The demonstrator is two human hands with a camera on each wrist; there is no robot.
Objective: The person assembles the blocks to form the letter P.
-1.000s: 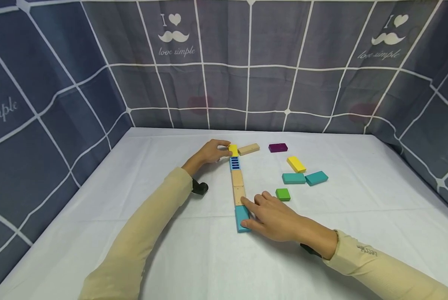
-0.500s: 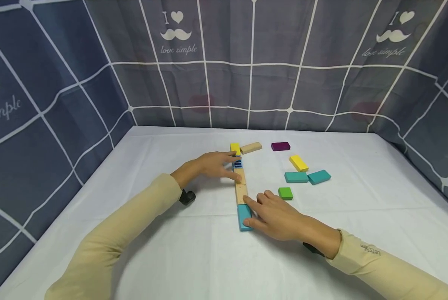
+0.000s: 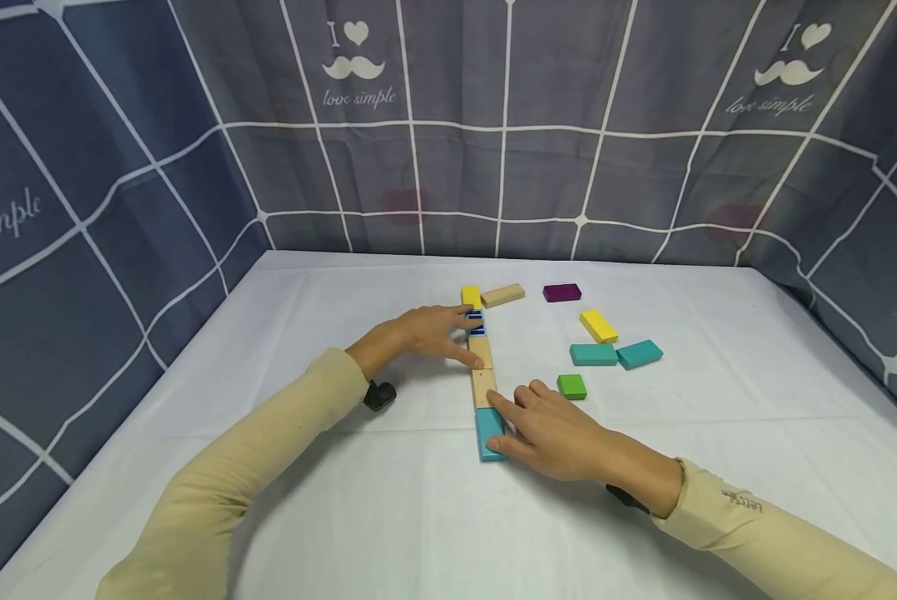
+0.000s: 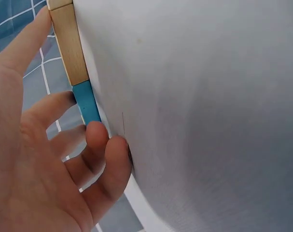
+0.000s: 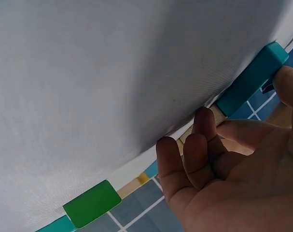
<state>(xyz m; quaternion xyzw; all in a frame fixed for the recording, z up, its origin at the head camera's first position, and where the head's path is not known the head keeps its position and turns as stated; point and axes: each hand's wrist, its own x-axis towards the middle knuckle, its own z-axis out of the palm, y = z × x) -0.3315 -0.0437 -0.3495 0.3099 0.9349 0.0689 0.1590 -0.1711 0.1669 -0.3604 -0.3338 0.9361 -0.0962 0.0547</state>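
Head view high, wrist views close

Your left arm [image 3: 257,454], sleeved in beige cloth creased along inner side, reaches forward and rightward. Your bare left hand [image 3: 433,331]: back facing up, thumb straight and spread well apart from index finger, other fingers loosely bent. Your right arm [image 3: 789,529], beige cloth sleeve with dark lettering, angles inward. Your bare right hand [image 3: 557,437]: nearer you, index finger and thumb extended apart, remaining fingers loosely curled.
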